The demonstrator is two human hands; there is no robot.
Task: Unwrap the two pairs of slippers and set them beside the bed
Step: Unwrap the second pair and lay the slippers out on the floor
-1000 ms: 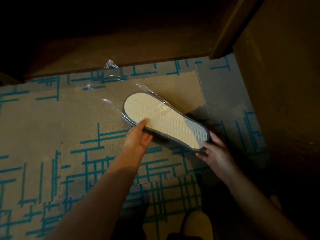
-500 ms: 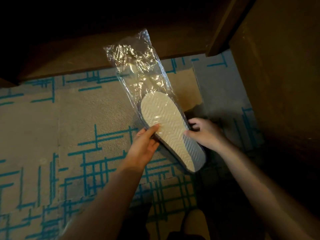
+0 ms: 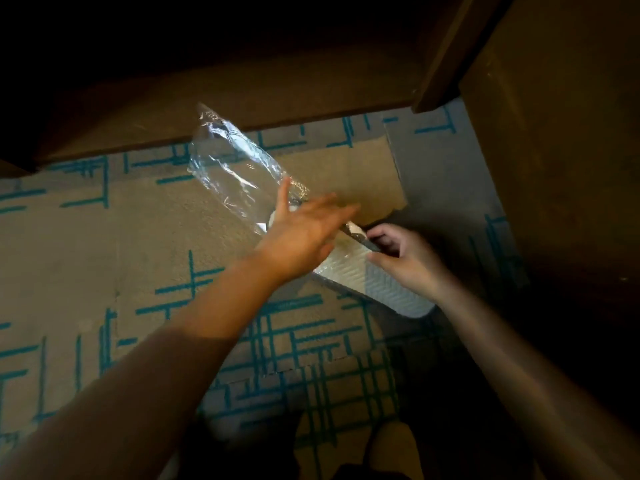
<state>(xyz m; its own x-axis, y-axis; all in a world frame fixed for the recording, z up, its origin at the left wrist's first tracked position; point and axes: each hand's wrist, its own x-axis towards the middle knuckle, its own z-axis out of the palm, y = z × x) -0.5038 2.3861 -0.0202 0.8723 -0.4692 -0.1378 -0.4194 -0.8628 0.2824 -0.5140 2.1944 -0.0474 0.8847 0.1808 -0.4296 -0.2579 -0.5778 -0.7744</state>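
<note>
Gripping the heel end of the slipper (image 3: 377,282) at about four o'clock from centre, the right hand (image 3: 405,261) had its fingers curled round the edge. The left hand (image 3: 304,237) lay over the toe, fingers straight and spread. The clear plastic wrapper (image 3: 235,168) trailed toward eleven o'clock above the patterned carpet (image 3: 104,254).

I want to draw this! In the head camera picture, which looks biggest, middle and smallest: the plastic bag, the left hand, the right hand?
1. plastic bag, clearly the biggest.
2. left hand, spread open, blurred, over the slipper.
3. right hand, curled round the slipper's edge.

The hands are probably alike; the curl makes the right look smaller.
</note>
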